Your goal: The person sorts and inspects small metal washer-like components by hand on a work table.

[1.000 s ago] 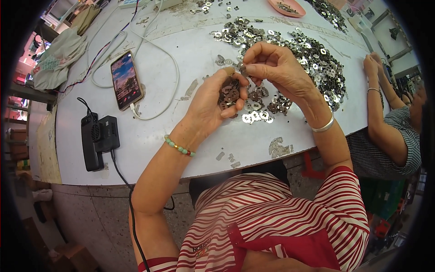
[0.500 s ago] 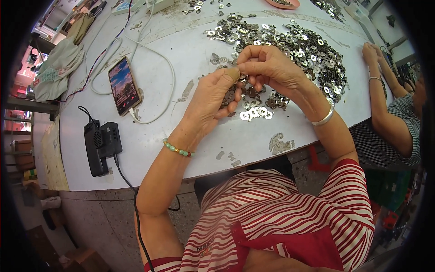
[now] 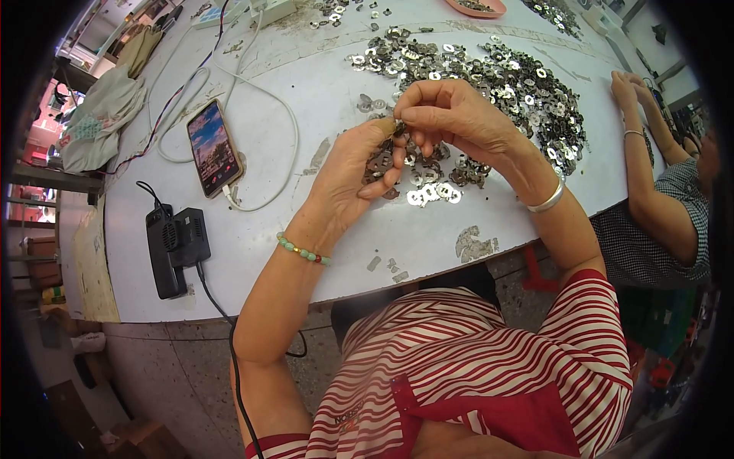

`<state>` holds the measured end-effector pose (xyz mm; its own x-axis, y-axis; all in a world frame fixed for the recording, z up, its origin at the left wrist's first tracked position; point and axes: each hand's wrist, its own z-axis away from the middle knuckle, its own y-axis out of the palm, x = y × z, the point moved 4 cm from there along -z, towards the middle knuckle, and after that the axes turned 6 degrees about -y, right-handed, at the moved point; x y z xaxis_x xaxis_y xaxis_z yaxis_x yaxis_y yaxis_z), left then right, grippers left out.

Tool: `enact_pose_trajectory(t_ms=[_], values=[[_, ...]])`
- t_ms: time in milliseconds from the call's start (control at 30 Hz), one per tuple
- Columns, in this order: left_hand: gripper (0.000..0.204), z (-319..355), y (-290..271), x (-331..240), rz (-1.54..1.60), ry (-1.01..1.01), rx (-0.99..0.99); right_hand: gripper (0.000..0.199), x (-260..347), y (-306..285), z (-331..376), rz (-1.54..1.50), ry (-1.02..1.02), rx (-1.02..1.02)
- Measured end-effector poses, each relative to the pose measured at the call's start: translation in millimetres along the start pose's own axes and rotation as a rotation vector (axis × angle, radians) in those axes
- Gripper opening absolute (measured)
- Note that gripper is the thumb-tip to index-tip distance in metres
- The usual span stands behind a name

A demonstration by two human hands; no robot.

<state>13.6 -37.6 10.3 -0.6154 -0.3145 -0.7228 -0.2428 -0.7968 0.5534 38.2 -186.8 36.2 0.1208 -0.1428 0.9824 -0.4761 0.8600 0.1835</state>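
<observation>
While the left hand (image 3: 355, 172) cups dark metal rings (image 3: 380, 162), the right hand (image 3: 451, 115) pinches one small piece (image 3: 398, 125) above the pile of silver stamped washers (image 3: 505, 80).

Grey worktable (image 3: 252, 115) in a cluttered workshop, seen from above.
Even light falls on its scuffed, chipped top; bare concrete floor (image 3: 176, 375) lies beneath, with crowded shelving (image 3: 53, 164) along the left.
</observation>
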Motion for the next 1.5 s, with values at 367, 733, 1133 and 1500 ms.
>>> enact_pose_trajectory(t_ms=[367, 733, 1133, 1500], values=[[0.024, -2.9, -10.8, -7.1, 0.252, 0.054, 0.086, 0.016, 3.8, -16.2, -8.5, 0.479, -0.204, -0.08], [0.022, -0.3, -16.8, -17.3, 0.301, 0.208, 0.188, 0.031, 6.5, 3.0, 1.4, 1.074, -0.385, 0.317], [0.023, -7.2, -24.3, -13.0, 0.391, 0.141, 0.193, 0.014, 0.7, -3.4, -4.9, 1.178, -0.485, 0.255], [0.025, -7.6, -28.3, -10.8, 0.365, 0.143, 0.145, 0.014, 2.1, 3.6, -1.3, 1.168, -0.492, 0.202]])
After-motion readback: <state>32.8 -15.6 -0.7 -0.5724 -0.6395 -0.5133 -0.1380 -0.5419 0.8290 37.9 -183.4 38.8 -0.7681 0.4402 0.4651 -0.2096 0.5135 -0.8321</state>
